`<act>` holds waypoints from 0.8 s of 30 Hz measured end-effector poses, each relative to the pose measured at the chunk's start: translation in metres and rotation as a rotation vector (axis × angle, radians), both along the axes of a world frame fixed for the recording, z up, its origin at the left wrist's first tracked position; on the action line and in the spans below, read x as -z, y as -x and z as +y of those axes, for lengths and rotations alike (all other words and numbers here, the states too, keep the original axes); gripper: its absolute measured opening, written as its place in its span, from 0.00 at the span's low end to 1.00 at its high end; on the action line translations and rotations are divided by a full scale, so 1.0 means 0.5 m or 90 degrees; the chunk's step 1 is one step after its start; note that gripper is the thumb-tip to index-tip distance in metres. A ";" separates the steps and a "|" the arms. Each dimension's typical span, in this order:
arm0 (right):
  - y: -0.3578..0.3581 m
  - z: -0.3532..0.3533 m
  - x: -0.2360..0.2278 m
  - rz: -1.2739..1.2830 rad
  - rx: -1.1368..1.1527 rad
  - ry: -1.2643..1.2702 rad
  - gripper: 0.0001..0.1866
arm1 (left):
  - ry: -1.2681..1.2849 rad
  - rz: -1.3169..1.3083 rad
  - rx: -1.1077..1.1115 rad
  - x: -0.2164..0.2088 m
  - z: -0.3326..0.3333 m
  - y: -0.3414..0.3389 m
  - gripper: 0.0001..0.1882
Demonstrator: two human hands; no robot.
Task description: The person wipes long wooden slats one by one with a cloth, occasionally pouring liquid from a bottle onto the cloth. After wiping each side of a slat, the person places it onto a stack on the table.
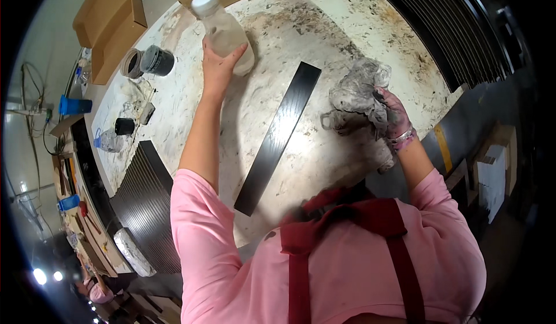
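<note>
My left hand (220, 66) is wrapped round a clear plastic bottle (227, 33) with a white cap, at the far side of the stained white table. The bottle tilts a little and seems to hold a cloudy liquid. Over the table's right part, my right hand (396, 115), smudged with dark stain, grips a crumpled grey rag (360, 95). Between my arms a dark, glossy wood-grained strip (279, 138) lies slantwise on the table, and neither hand touches it.
A stack of black strips (434, 28) stands at the far right, another ribbed black stack (147, 208) at the near left. Dark jars (157, 61), a small black container (124, 126) and an open cardboard box (110, 31) are on the left. A person (99, 292) shows at the lower left.
</note>
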State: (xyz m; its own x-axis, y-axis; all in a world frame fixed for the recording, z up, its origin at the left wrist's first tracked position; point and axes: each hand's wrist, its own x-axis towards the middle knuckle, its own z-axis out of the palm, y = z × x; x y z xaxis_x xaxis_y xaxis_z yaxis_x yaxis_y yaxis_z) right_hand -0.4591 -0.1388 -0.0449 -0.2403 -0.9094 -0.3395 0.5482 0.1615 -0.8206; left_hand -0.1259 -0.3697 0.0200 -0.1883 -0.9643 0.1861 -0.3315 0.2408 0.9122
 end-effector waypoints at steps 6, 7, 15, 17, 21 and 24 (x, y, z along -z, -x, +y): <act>-0.028 -0.022 -0.063 -0.064 0.015 -0.021 0.13 | 0.256 -0.314 0.122 -0.068 0.070 0.036 0.38; -0.027 -0.017 -0.052 -0.015 -0.035 0.066 0.13 | 0.278 -0.404 0.206 -0.094 0.097 0.045 0.38; -0.117 -0.023 -0.112 -0.311 -0.105 0.053 0.18 | 0.468 -0.598 0.259 -0.140 0.215 0.017 0.33; -0.115 -0.018 -0.099 -0.367 -0.155 0.043 0.19 | 0.557 -0.702 0.243 -0.168 0.219 0.012 0.31; -0.120 -0.003 -0.056 -0.272 -0.211 0.063 0.18 | 0.564 -0.752 0.221 -0.211 0.237 0.004 0.29; -0.130 0.002 -0.045 -0.436 -0.284 0.119 0.20 | 0.563 -0.774 0.229 -0.220 0.251 0.004 0.28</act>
